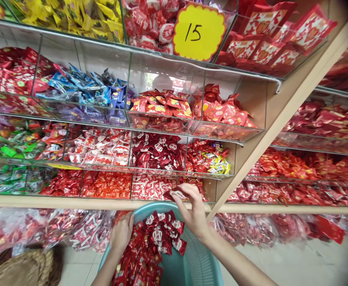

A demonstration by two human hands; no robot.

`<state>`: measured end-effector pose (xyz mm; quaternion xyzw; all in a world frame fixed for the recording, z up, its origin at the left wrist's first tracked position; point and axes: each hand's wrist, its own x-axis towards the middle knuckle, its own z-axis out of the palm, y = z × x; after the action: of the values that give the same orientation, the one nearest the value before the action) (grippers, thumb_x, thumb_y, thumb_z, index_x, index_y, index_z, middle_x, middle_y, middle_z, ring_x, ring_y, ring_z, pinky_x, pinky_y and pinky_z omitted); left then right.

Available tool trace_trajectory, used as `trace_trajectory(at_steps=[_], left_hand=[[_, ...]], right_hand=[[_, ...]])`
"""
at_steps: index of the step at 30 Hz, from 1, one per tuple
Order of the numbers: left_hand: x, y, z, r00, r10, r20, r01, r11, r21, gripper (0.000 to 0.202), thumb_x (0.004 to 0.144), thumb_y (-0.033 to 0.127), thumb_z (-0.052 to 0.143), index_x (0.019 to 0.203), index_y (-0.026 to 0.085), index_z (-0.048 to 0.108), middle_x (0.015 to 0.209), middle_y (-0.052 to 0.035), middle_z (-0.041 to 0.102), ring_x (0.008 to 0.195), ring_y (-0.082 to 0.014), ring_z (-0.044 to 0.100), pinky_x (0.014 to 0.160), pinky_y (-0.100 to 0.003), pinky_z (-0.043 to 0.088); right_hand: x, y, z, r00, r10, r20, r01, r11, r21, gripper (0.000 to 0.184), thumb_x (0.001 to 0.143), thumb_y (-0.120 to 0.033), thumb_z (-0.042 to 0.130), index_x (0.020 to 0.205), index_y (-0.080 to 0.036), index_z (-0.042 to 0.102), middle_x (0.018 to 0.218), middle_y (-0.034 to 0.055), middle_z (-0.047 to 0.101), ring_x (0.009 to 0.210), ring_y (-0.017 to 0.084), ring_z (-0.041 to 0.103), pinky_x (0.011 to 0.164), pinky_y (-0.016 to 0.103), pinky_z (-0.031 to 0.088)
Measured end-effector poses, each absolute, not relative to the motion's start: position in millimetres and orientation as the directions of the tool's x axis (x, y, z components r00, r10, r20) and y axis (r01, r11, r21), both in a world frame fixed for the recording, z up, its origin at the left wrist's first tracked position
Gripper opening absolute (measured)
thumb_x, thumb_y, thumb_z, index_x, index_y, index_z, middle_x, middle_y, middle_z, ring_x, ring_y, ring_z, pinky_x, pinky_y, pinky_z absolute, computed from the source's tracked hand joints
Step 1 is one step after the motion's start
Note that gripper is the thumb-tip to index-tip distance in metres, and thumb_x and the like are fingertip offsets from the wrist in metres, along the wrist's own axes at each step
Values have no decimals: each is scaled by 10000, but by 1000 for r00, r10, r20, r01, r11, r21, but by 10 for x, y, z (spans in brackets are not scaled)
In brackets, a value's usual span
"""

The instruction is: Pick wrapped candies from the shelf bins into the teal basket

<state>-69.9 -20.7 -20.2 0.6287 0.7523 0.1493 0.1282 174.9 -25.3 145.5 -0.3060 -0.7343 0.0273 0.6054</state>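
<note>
A teal plastic basket [197, 264] sits low in front of me, part filled with dark red wrapped candies [158, 234]. My left hand [121, 234] grips the basket's near-left rim, fingers curled over it. My right hand [191, 212] is raised above the basket's far edge and pinches a dark red candy packet [176, 194] between thumb and fingers. That packet hangs just in front of the lowest shelf bin of red-and-white candies [150, 186].
Clear acrylic bins [162, 123] in tiers hold red, blue, green and yellow sweets. A yellow price tag marked 15 [199, 31] hangs at the top. A wooden shelf post [281, 115] slants right. Bagged candy [81, 228] and a woven basket [21, 270] sit below left.
</note>
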Motion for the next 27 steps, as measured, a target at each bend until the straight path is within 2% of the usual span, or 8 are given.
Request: trace_trajectory(at_steps=[3,5,7,9,12,16,20,27], left_hand=[[-690,-208,-197,-176,984,5,914,162,372,550,917,460,136,1156,226,573,1106,-106,698,925,-255,686,769,-381,509],[-682,-201,-207,-180,983,21,915,160,370,544,919,453,145,1173,224,568,1133,-106,689,952,-249,680,792,-382,510],[-676,-194,-217,-180,983,26,915,157,371,541,919,450,151,1176,221,568,1149,-104,684,971,-245,675,811,-380,510],[-672,-191,-221,-177,984,22,914,157,373,544,918,453,150,1171,219,571,1149,-103,683,973,-245,674,813,-377,510],[-673,-193,-213,-176,984,20,915,156,373,547,919,453,149,1173,215,571,1149,-110,681,982,-245,672,814,-371,509],[-678,-198,-201,-177,984,15,921,160,355,550,919,451,145,1189,220,565,1143,-119,685,960,-247,679,783,-368,515],[-682,-195,-214,-180,984,18,922,162,352,558,918,461,139,1193,225,562,1133,-116,692,956,-241,681,792,-365,514],[-683,-200,-219,-185,983,17,914,166,370,578,915,473,130,1195,214,565,1156,-120,682,986,-248,672,824,-372,508]], right_hand=[[1693,-324,1147,215,849,482,156,457,-876,406,823,-293,641,1192,-220,488,1016,57,638,884,167,634,770,323,547],[1658,-413,869,264,953,151,-90,180,-979,409,771,-371,685,1105,-202,523,910,25,653,794,162,638,716,308,549],[1619,-539,540,216,964,-154,-326,-78,-942,414,684,-410,749,979,-192,556,828,6,662,741,165,643,691,304,546],[1572,-682,197,126,908,-400,-503,-289,-814,452,575,-398,812,887,-184,564,802,10,680,708,166,651,676,298,543],[1499,-846,-222,63,772,-632,-601,-476,-642,462,460,-320,845,793,-174,560,723,16,689,637,157,648,610,264,525],[1439,-841,-448,110,705,-700,-614,-505,-606,396,473,-269,794,753,-192,524,654,-4,682,589,151,645,572,253,514],[1376,-659,-466,161,738,-655,-580,-466,-668,444,467,-302,776,776,-212,470,641,-14,678,587,162,653,574,263,519],[1247,-437,-599,272,746,-607,-465,-450,-762,453,496,-319,770,826,-215,477,560,-62,608,444,135,572,398,215,409]])
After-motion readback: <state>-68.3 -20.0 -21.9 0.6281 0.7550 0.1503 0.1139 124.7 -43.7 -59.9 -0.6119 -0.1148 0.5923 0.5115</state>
